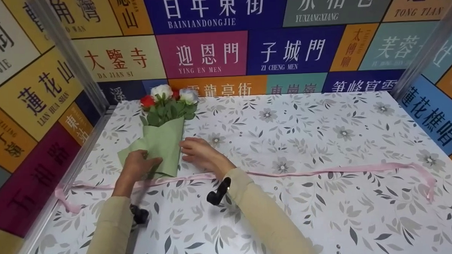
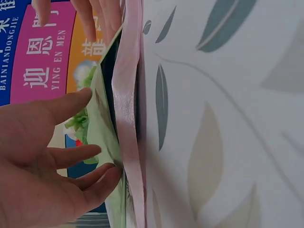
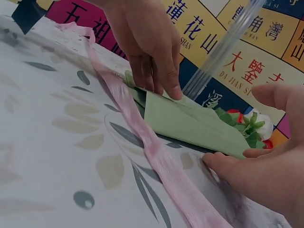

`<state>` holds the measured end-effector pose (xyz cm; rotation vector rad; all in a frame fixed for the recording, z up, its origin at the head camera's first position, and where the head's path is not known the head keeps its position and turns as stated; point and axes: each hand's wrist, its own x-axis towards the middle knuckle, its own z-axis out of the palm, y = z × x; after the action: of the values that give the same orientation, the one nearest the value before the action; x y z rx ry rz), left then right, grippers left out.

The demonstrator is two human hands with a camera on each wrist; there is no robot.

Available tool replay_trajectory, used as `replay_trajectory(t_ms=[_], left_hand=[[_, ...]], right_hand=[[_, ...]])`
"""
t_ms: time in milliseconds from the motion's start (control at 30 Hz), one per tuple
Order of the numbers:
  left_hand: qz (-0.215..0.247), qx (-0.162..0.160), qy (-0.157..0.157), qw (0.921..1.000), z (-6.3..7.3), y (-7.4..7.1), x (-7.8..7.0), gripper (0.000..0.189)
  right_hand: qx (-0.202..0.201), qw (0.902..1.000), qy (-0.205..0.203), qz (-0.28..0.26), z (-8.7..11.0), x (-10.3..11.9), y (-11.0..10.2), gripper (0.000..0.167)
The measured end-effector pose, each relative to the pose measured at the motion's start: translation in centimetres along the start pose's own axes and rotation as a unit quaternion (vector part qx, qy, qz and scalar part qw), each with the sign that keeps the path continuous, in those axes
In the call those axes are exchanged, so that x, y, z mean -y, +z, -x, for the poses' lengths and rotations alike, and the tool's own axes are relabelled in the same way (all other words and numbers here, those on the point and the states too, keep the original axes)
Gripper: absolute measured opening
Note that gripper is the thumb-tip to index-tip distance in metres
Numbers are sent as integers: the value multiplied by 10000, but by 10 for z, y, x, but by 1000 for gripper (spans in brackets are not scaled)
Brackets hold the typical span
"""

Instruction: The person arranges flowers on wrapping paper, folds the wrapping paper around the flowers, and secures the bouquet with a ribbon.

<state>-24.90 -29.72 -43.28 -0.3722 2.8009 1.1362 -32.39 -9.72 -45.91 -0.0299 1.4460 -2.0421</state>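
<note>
A bouquet of red and white flowers [image 1: 161, 92] with green leaves lies on the table, wrapped in pale green paper [image 1: 166, 138]. Over the lower left of the wrapper is my left hand [image 1: 136, 164]; its spread fingertips [image 2: 111, 175] touch the paper near its bottom edge. Beside the wrapper's right edge, my right hand [image 1: 200, 152] has loosely bent, parted fingers and grips nothing; whether its fingertips touch the paper I cannot tell. Just below the wrapper's bottom end, a long pink ribbon [image 1: 318, 172] runs across the table. The flower stems are hidden inside the paper.
A white leaf-patterned cloth [image 1: 282, 222] covers the table. Panels with printed place names [image 1: 202, 54] stand at the back and sides, with clear corner posts [image 1: 67, 53] at the joints. Black devices [image 1: 217, 193] are worn on both wrists.
</note>
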Motion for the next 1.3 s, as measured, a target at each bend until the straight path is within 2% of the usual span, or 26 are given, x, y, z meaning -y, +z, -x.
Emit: replay_trajectory(t_ms=[67,267,300,367,467,533,733,900,1067,1167,1300], left_hand=[[-189,1,-40,9998,1,2,-2,72],[-1239,-111,114,9922,-1,8,-6,54],[-1318,-104,139,9911,-2,9,-6,53],[-1339,-102,106,9909,-2,10,-6,51],[-1198,-158,42,9927,-1,12,-6,54],[-1014,-188,36,9947,0,15,-6,56],[-862,-289,253,9955,4,22,-8,55],[-756,-460,413,9952,6,29,-13,52],[-673,-562,445,9952,5,37,-20,47],[-497,-479,395,9968,3,40,-23,55],[127,-501,327,9981,-1,40,-29,79]], right_hand=[[9,9999,69,-111,-2,0,0,67],[97,9999,-58,60,-8,-1,-4,9],[118,9999,-79,95,-9,-1,-5,7],[164,9997,-125,94,-11,-2,-2,13],[169,9996,-198,101,-14,-5,3,42],[164,9992,-305,214,-17,-6,6,55],[60,9967,-561,592,-20,-9,15,48],[-255,9968,-512,558,-19,-8,12,64],[-395,9959,-688,440,-19,-8,4,69],[-572,9931,-955,380,-18,-8,2,69],[-620,9880,-1396,221,-15,-1,-1,73]])
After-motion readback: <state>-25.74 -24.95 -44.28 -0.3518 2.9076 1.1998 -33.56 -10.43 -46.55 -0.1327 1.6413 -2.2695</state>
